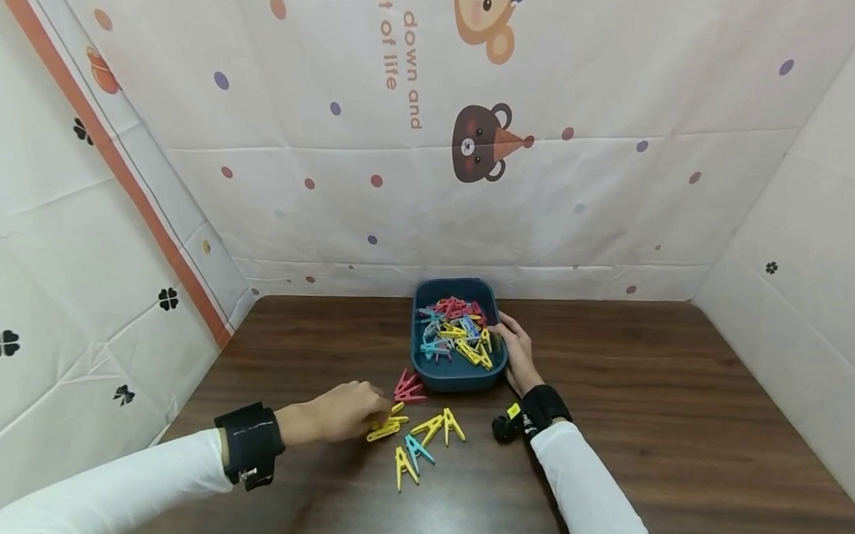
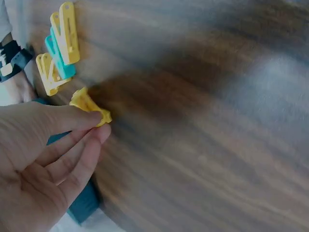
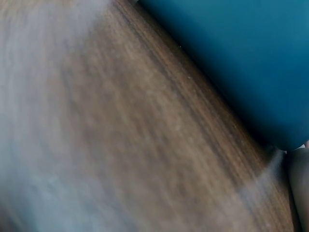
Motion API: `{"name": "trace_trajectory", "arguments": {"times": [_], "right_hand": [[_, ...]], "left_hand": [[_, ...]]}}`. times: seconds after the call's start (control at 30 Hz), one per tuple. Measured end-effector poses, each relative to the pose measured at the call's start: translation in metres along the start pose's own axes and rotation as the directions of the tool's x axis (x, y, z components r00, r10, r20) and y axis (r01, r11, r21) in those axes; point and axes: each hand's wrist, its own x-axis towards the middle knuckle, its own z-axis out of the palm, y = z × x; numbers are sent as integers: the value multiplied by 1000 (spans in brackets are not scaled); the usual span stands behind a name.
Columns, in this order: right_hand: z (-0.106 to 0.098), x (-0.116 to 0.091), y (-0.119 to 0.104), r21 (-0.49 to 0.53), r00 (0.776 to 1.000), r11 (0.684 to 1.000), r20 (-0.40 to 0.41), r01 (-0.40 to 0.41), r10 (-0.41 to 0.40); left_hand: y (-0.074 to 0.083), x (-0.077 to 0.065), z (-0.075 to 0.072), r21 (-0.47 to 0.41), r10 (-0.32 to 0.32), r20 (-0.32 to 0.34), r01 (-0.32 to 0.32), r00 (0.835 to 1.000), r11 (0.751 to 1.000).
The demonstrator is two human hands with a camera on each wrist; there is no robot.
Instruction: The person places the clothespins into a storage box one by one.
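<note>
My left hand (image 1: 345, 412) pinches a yellow clothespin (image 2: 91, 107) between thumb and fingertips, just above the table; in the head view the fingers partly hide it. Another yellow clothespin (image 1: 383, 432) shows right by those fingertips. My right hand (image 1: 518, 353) holds the right side of a dark blue plastic bin (image 1: 455, 384), with fingers at its rim and outer wall. Inside the bin lies a heap of red, yellow and blue clothespins (image 1: 470, 351). The right wrist view catches only the bin's wall (image 3: 241, 58) and a blurred edge of the hand.
Red clothespins (image 1: 409, 388) lie before the bin's front left corner. Nearer me are yellow clothespins (image 1: 430, 429) and a light blue one (image 1: 419, 452). A patterned cloth wall (image 1: 373, 210) rises behind the brown wooden table (image 1: 649, 400).
</note>
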Motion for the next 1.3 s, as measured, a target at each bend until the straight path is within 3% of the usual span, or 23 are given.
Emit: {"name": "trace_trajectory", "arguments": {"times": [0.1,0.17,0.27,0.37,0.43,0.5,0.57,0.67,0.77,0.83,0.93,1.03,1.13,1.3], "right_hand": [[0,-1,1,-1,1000,1000,1,0,0],[0,-2,1,-1,1000,1000,2,2,-2],[-2,-3,1,0,1000,1000,3,7,-7],[-3,-4,2,5,1000,1000,-7,16,-16],[-2,-3,2,13,1000,1000,-13,22,-21],[-1,-2,3,10,1000,1000,-12,25,-25],[1,-2,5,1,1000,1000,-4,22,-22],[2,-2,7,-10,1000,1000,-2,5,-5],[2,-3,8,-17,1000,1000,-11,-11,11],[2,-3,7,-27,1000,1000,-13,-16,15],[1,-2,4,-26,1000,1000,-10,-16,16],[0,-1,1,-14,1000,1000,-9,-10,9],[-1,-1,0,-4,1000,1000,-7,-5,5],[0,-2,-1,-4,1000,1000,-15,5,-5]], "left_hand": [[-2,6,-19,-11,91,21,-91,996,996],[-2,16,-39,-12,149,-13,-149,989,989],[-2,45,-71,12,210,-141,-211,967,977],[-7,87,-95,67,189,-278,-177,942,982],[-13,117,-103,90,132,-336,-108,933,990],[-22,144,-106,105,23,-351,15,936,994],[-32,168,-103,119,-103,-335,150,937,981],[-47,194,-92,148,-286,-202,318,937,936],[-55,210,-80,172,-387,-14,383,922,908],[-58,214,-74,182,-402,79,384,912,905],[-61,215,-68,191,-397,122,371,910,909],[-66,210,-69,179,-362,61,347,930,921],[-65,194,-81,176,-289,-27,289,957,941],[-47,145,-106,262,-141,-143,175,980,949]]}}
